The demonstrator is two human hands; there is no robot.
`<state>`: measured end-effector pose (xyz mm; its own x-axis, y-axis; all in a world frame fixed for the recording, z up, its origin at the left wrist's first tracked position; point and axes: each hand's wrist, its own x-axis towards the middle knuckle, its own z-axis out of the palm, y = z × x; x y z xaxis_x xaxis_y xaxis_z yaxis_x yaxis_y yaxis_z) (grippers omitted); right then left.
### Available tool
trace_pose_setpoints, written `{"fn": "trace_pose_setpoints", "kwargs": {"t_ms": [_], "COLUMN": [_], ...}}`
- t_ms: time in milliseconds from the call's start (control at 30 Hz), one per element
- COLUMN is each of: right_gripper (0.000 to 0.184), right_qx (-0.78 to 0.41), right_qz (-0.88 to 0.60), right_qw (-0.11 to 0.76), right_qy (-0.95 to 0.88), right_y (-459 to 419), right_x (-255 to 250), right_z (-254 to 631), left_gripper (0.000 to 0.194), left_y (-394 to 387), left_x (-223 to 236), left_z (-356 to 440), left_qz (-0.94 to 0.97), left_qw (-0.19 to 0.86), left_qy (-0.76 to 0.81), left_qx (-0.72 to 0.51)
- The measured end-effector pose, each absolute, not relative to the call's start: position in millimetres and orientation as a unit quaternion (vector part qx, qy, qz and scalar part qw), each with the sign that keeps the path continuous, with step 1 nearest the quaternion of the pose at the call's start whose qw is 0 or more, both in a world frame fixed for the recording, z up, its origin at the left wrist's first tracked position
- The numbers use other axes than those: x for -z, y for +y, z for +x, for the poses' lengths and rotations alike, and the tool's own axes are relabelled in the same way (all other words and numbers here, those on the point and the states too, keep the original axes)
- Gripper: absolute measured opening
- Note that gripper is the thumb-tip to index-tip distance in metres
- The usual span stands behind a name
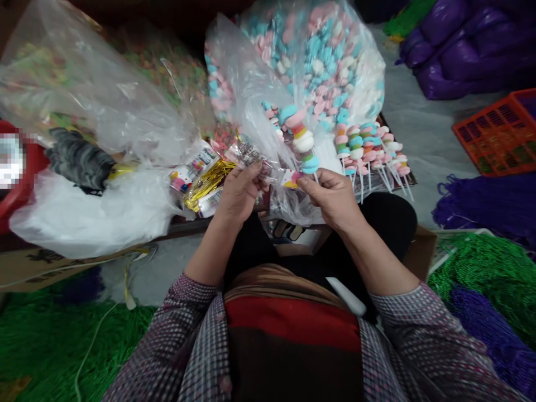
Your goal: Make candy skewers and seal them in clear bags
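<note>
Just in front of a bulging clear bag (335, 72), a crinkled wrapper (290, 178) is pinched by the left hand (239, 192) and the right hand (335, 198), held apart; a candy skewer's (303, 142) stick is also gripped by the right. Right of the bag, skewers (355, 142) are lined up, grey floor (412, 111) visible beyond. Puffy pastel rounds are stacked on sticks; shiny gold ties (209, 181) are bundled left.

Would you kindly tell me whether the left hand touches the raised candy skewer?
Apart: the head view shows a plain gap between the left hand and the candy skewer, with clear plastic wrapping between them.
</note>
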<state>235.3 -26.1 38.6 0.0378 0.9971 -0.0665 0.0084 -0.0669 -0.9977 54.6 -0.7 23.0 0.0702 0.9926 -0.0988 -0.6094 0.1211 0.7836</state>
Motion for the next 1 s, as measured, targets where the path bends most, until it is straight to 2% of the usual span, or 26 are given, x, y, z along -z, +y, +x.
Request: {"fn": "trace_pose_setpoints", "kwargs": {"t_ms": [200,533,733,867,1000], "right_gripper": [0.049,0.063,0.046,0.030,0.027], "right_qx": [-0.508,-0.407,-0.452,-0.448,-0.432], "right_qz": [-0.532,-0.543,-0.506,-0.523,-0.544], "right_qw": [0.488,0.526,0.532,0.502,0.457], "right_qy": [-0.470,-0.512,-0.506,-0.524,-0.556], "right_y": [-28.7,-29.3,-36.5,-55.5,-72.7], "right_x": [-34.0,-28.6,-32.7,-33.7,-35.9], "right_z": [239.0,235.9,255.1,280.5,295.3], "left_gripper": [0.029,0.024,0.022,0.024,0.028], "left_y": [-0.2,-7.0,2.9,8.8,10.1], "left_x": [-13.3,-23.1,-22.0,-23.5,-24.8], "left_z": [64.0,85.1,72.0,62.6,59.8], "left_qz": [0.270,0.169,0.111,0.092,0.071], "left_qw": [0.659,0.636,0.663,0.674,0.684], "left_qy": [0.368,0.393,0.364,0.350,0.333], "left_qx": [-0.598,-0.642,-0.644,-0.644,-0.646]}}
